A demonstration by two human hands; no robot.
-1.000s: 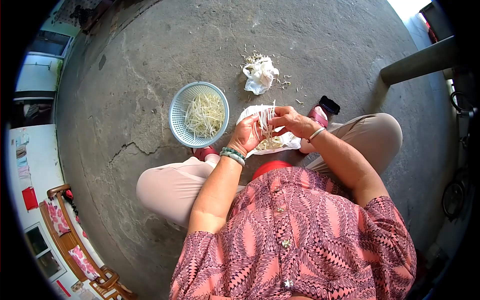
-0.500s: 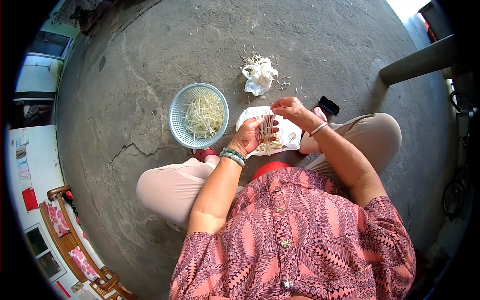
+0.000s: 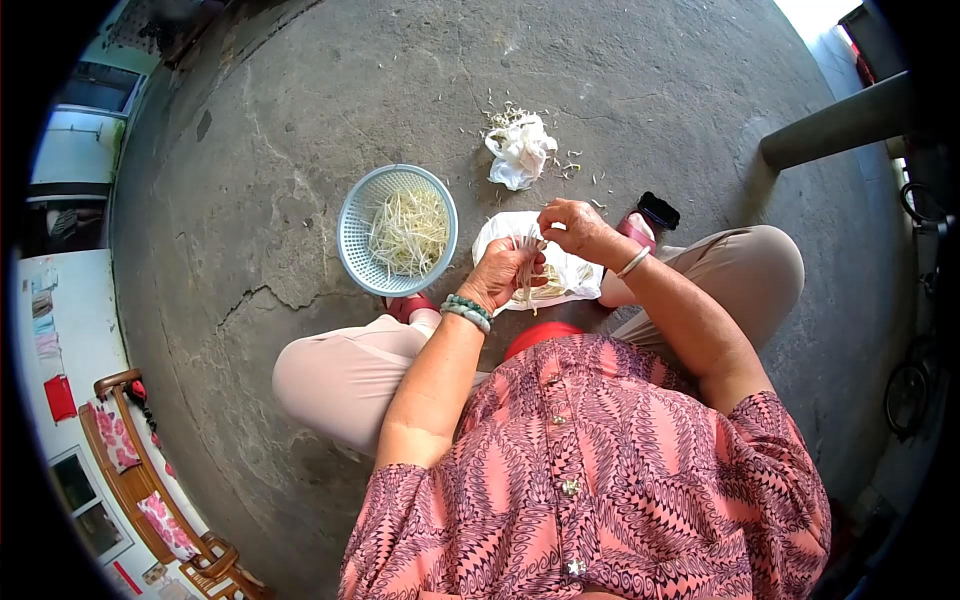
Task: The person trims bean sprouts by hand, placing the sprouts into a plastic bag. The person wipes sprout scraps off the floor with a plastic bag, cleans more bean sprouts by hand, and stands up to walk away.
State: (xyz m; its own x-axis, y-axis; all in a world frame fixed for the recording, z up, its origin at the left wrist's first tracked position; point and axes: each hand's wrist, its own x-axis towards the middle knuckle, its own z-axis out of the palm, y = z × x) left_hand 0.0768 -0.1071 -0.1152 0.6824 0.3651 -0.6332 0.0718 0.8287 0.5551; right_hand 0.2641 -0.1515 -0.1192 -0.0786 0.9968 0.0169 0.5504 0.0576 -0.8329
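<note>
My left hand (image 3: 502, 272) is closed around a small bunch of pale bean sprouts (image 3: 527, 258), their ends sticking out above and below the fingers. Close beside it, my right hand (image 3: 582, 230) pinches at the upper ends of the bunch. What sits between its fingertips is too small to make out. Under both hands a white plastic bag (image 3: 580, 283) lies spread on the ground with more sprouts on it. To the left stands a light blue plastic basket (image 3: 357, 268) holding a heap of sprouts (image 3: 408, 235).
A crumpled white bag (image 3: 520, 152) with scattered sprout scraps (image 3: 510, 116) around it lies farther out on the concrete floor (image 3: 290, 130). A small black object (image 3: 658, 211) is by my right foot. A round post (image 3: 835, 125) stands at right, a wooden bench (image 3: 140, 470) at far left.
My left fingers have closed in around the sprouts, which were fanned out before. My right hand has shifted slightly left and down towards the bunch.
</note>
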